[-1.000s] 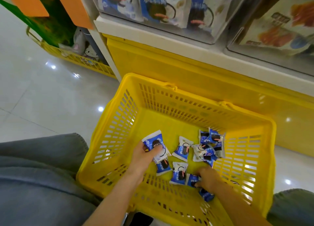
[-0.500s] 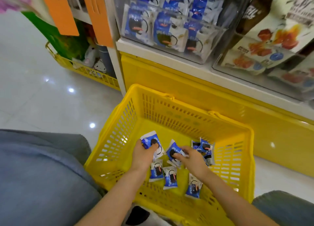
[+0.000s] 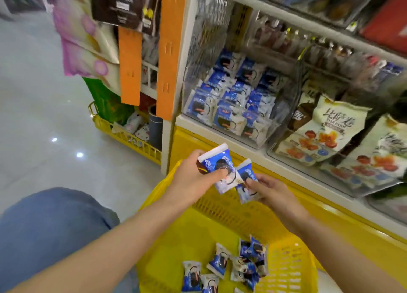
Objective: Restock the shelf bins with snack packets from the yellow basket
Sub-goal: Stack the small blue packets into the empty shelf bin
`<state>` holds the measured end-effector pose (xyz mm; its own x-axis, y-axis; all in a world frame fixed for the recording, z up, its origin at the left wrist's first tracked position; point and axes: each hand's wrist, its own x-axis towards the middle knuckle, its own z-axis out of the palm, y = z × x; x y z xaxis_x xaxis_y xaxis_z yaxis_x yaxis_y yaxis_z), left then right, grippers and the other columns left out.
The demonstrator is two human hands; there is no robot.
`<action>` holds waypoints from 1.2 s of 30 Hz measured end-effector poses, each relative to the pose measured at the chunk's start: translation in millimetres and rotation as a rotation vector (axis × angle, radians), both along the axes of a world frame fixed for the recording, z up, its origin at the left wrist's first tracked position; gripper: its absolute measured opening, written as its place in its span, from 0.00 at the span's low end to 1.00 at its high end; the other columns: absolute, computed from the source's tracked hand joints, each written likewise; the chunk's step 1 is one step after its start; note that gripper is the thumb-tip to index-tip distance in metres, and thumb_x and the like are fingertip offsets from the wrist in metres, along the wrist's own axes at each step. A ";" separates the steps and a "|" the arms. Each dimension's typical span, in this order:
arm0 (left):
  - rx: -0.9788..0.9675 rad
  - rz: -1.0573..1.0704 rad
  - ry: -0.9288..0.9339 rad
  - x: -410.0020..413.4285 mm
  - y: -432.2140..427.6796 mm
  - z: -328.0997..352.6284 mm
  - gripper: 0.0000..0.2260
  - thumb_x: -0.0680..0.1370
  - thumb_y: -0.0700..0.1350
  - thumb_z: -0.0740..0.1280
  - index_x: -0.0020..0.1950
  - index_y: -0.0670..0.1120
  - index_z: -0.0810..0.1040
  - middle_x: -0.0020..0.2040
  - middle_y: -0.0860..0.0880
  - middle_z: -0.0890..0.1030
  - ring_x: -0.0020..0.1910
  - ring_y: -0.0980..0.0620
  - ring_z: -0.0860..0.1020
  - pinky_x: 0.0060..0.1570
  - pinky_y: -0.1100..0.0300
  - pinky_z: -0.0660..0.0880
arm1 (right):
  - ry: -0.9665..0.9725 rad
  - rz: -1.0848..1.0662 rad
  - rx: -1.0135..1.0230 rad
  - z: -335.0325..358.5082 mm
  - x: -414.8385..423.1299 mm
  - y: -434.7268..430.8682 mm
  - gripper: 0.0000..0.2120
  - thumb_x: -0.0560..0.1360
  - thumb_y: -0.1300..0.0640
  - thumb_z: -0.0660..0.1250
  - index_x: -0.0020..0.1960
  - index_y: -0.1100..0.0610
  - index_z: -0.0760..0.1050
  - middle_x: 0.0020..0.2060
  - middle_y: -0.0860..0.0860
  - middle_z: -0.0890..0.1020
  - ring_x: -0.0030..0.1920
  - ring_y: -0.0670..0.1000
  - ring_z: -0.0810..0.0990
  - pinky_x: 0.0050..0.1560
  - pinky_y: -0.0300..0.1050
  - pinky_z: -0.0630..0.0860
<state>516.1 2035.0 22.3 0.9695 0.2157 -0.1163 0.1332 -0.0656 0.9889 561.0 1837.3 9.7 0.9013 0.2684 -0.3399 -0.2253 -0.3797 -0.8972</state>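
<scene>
While both hands hover above the yellow basket (image 3: 286,270), the left hand (image 3: 193,179) grips a blue-and-white snack packet (image 3: 217,166), thumb pressed on its front, and the right hand (image 3: 272,192) pinches a second packet (image 3: 246,178) that touches the first. Several loose packets (image 3: 218,263) lie on the basket floor. Matching packets fill the clear shelf bin (image 3: 233,107) beyond the hands.

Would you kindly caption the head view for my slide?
Left hand and right hand hold blue snack packets above the yellow basket, below the shelf bin.
</scene>
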 end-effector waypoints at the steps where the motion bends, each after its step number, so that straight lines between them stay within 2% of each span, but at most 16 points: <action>1: -0.008 0.015 -0.021 4.3 5.0 6.3 0.13 0.67 0.42 0.75 0.41 0.50 0.72 0.39 0.53 0.80 0.38 0.55 0.79 0.41 0.58 0.77 | -0.028 0.010 -0.012 13.3 7.4 5.0 0.15 0.69 0.47 0.69 0.51 0.55 0.79 0.40 0.47 0.85 0.38 0.42 0.82 0.36 0.33 0.73; 4: -0.057 0.044 -0.052 14.1 17.7 20.7 0.13 0.68 0.41 0.75 0.45 0.49 0.72 0.44 0.49 0.82 0.43 0.51 0.81 0.48 0.49 0.79 | -0.178 0.013 -0.063 51.3 34.8 23.6 0.06 0.74 0.52 0.67 0.45 0.53 0.79 0.33 0.43 0.82 0.31 0.37 0.77 0.31 0.29 0.70; 8: -0.091 0.064 -0.099 31.0 35.8 38.5 0.17 0.70 0.43 0.74 0.54 0.45 0.73 0.50 0.46 0.82 0.47 0.50 0.81 0.49 0.50 0.79 | -0.370 0.064 -0.062 104.8 64.2 58.6 0.06 0.77 0.53 0.65 0.47 0.53 0.78 0.29 0.40 0.82 0.27 0.36 0.77 0.25 0.27 0.69; 9: -0.102 0.082 -0.118 36.9 40.7 43.1 0.18 0.70 0.42 0.74 0.56 0.44 0.72 0.51 0.46 0.81 0.46 0.51 0.81 0.47 0.52 0.80 | -0.418 0.056 -0.071 115.5 71.9 68.1 0.05 0.77 0.52 0.65 0.48 0.52 0.78 0.31 0.40 0.82 0.29 0.35 0.78 0.27 0.26 0.70; 11: -0.123 0.107 -0.160 48.2 49.3 51.0 0.18 0.70 0.42 0.73 0.55 0.45 0.70 0.50 0.47 0.80 0.42 0.57 0.80 0.38 0.62 0.80 | -0.509 0.025 -0.115 128.7 94.0 84.8 0.05 0.76 0.50 0.66 0.49 0.49 0.78 0.38 0.41 0.82 0.34 0.33 0.78 0.33 0.25 0.71; 13: -0.161 0.127 -0.185 58.0 55.4 57.2 0.17 0.71 0.42 0.72 0.54 0.45 0.69 0.50 0.47 0.79 0.40 0.59 0.79 0.32 0.67 0.78 | -0.571 -0.016 -0.169 133.7 120.9 99.1 0.11 0.75 0.49 0.67 0.54 0.53 0.77 0.43 0.44 0.81 0.39 0.36 0.79 0.40 0.30 0.73; 16: -0.177 0.157 -0.183 71.1 62.8 59.7 0.16 0.71 0.43 0.72 0.54 0.46 0.69 0.51 0.47 0.80 0.44 0.57 0.80 0.43 0.57 0.80 | -0.639 -0.062 -0.359 131.9 164.6 115.2 0.22 0.74 0.48 0.68 0.64 0.58 0.72 0.53 0.48 0.77 0.54 0.48 0.76 0.53 0.41 0.71; 18: -0.196 0.172 -0.188 78.0 68.1 60.0 0.15 0.71 0.43 0.72 0.52 0.49 0.69 0.49 0.49 0.80 0.45 0.57 0.80 0.47 0.54 0.80 | -0.667 -0.050 -0.474 128.0 192.7 123.6 0.26 0.74 0.49 0.68 0.67 0.60 0.69 0.61 0.54 0.76 0.60 0.53 0.74 0.57 0.44 0.71; 20: -0.227 0.180 -0.195 84.8 75.8 61.2 0.15 0.71 0.44 0.72 0.52 0.48 0.69 0.49 0.48 0.80 0.46 0.55 0.81 0.47 0.53 0.80 | -0.689 -0.038 -0.576 125.3 217.2 130.6 0.26 0.75 0.49 0.67 0.68 0.61 0.68 0.64 0.58 0.74 0.62 0.56 0.74 0.60 0.46 0.70; 22: -0.256 0.191 -0.201 90.9 85.4 62.6 0.16 0.71 0.44 0.72 0.54 0.47 0.70 0.50 0.47 0.81 0.47 0.53 0.81 0.46 0.53 0.80 | -0.697 -0.005 -0.659 121.8 237.7 136.8 0.27 0.76 0.48 0.66 0.69 0.61 0.67 0.66 0.58 0.73 0.65 0.57 0.72 0.62 0.47 0.68; 24: -0.268 0.210 -0.200 96.9 94.7 62.0 0.16 0.71 0.44 0.73 0.54 0.47 0.70 0.51 0.47 0.80 0.48 0.52 0.81 0.47 0.53 0.80 | -0.688 0.026 -0.701 116.3 255.7 143.2 0.26 0.77 0.47 0.64 0.70 0.59 0.66 0.68 0.56 0.71 0.65 0.57 0.71 0.59 0.44 0.67; 26: -0.285 0.222 -0.197 102.0 101.2 59.6 0.15 0.71 0.44 0.73 0.52 0.48 0.70 0.51 0.46 0.80 0.48 0.50 0.81 0.49 0.51 0.79 | -0.677 0.035 -0.726 109.7 272.5 151.0 0.25 0.78 0.47 0.63 0.70 0.59 0.65 0.68 0.56 0.71 0.63 0.57 0.72 0.52 0.43 0.65; 28: -0.313 0.225 -0.197 105.4 104.7 57.1 0.14 0.71 0.43 0.72 0.50 0.48 0.70 0.50 0.46 0.80 0.47 0.51 0.81 0.49 0.52 0.79 | -0.682 0.036 -0.735 104.1 286.8 158.4 0.24 0.78 0.50 0.63 0.69 0.60 0.65 0.67 0.58 0.71 0.61 0.58 0.73 0.51 0.42 0.65; 32: -0.331 0.239 -0.208 112.2 112.7 52.9 0.14 0.71 0.43 0.72 0.50 0.49 0.70 0.49 0.48 0.80 0.45 0.54 0.81 0.45 0.56 0.81 | -0.670 0.095 -0.746 95.7 305.4 165.8 0.22 0.77 0.52 0.65 0.67 0.60 0.67 0.64 0.59 0.72 0.60 0.60 0.73 0.58 0.53 0.72; 36: -0.346 0.266 -0.203 116.9 115.7 49.5 0.13 0.71 0.43 0.72 0.47 0.51 0.69 0.49 0.47 0.80 0.45 0.54 0.81 0.43 0.57 0.80 | -0.719 0.093 -0.875 90.0 315.7 169.5 0.21 0.76 0.50 0.65 0.66 0.57 0.70 0.63 0.60 0.74 0.61 0.62 0.73 0.62 0.59 0.70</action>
<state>633.1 2150.7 71.7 0.8963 0.4418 -0.0389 -0.0974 0.2817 0.9545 876.7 2006.8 99.7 0.9522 0.2689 0.1447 0.2963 -0.9281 -0.2254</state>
